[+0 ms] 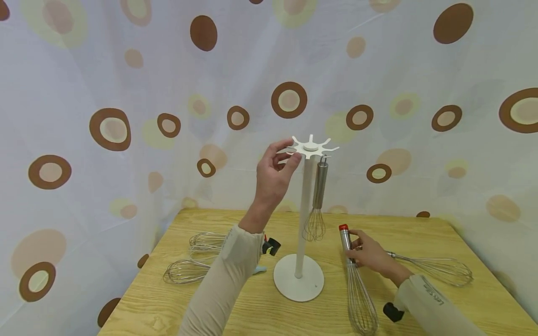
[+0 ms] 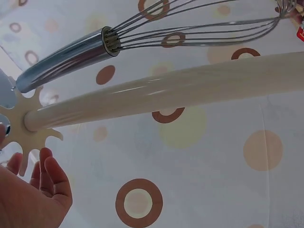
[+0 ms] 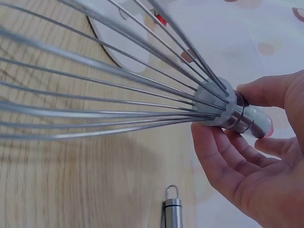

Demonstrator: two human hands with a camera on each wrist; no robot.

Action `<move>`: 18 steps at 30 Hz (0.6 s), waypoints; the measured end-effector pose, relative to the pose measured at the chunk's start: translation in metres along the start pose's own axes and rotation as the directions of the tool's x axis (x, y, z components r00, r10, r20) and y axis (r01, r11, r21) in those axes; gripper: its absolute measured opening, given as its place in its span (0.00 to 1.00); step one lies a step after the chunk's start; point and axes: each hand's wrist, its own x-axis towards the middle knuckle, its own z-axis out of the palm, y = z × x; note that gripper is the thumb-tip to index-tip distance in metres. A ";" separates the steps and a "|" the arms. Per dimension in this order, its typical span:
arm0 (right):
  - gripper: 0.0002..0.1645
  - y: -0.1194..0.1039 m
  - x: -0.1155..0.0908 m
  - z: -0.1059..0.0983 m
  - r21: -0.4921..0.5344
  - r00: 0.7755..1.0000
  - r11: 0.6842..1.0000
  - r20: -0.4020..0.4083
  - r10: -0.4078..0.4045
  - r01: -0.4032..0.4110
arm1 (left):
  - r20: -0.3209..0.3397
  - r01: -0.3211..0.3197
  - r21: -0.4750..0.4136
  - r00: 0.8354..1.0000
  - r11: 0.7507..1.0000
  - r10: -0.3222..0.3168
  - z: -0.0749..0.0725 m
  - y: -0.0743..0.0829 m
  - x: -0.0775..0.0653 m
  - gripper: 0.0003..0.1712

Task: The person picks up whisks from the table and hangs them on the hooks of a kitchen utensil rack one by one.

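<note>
A white utensil stand (image 1: pixel 299 287) with a ring of hooks on top stands upright on the table. My left hand (image 1: pixel 272 179) pinches the edge of its hook ring (image 2: pixel 21 124) between thumb and fingers. From one hook hangs a small metal whisk (image 1: pixel 320 186), handle up, also seen in the left wrist view. To the right of the stand, my right hand (image 1: pixel 370 252) grips a larger whisk (image 3: pixel 244 116) by its metal handle. This whisk has a red end cap (image 1: pixel 343 227) pointing up and away, its wires towards me.
Another whisk (image 1: pixel 445 268) lies on the wooden table (image 1: pixel 252 312) behind the right wrist. On the left, several whisks (image 1: pixel 187 271) lie partly hidden by my left forearm. A light-blue tip (image 1: pixel 259 269) shows beside that sleeve. A patterned curtain (image 1: pixel 235 74) hangs behind the table.
</note>
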 end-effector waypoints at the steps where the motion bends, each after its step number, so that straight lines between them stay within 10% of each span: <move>1: 0.41 -0.001 0.000 0.000 0.001 1.000 1.000 -0.006 -0.009 0.009 | -0.005 0.001 0.000 1.000 1.000 -0.001 0.000 0.000 0.000 0.19; 18: 0.40 -0.030 -0.009 -0.007 -0.053 0.967 0.970 -0.088 -0.240 0.236 | -0.077 0.021 -0.047 0.997 0.999 -0.024 0.001 0.001 0.001 0.11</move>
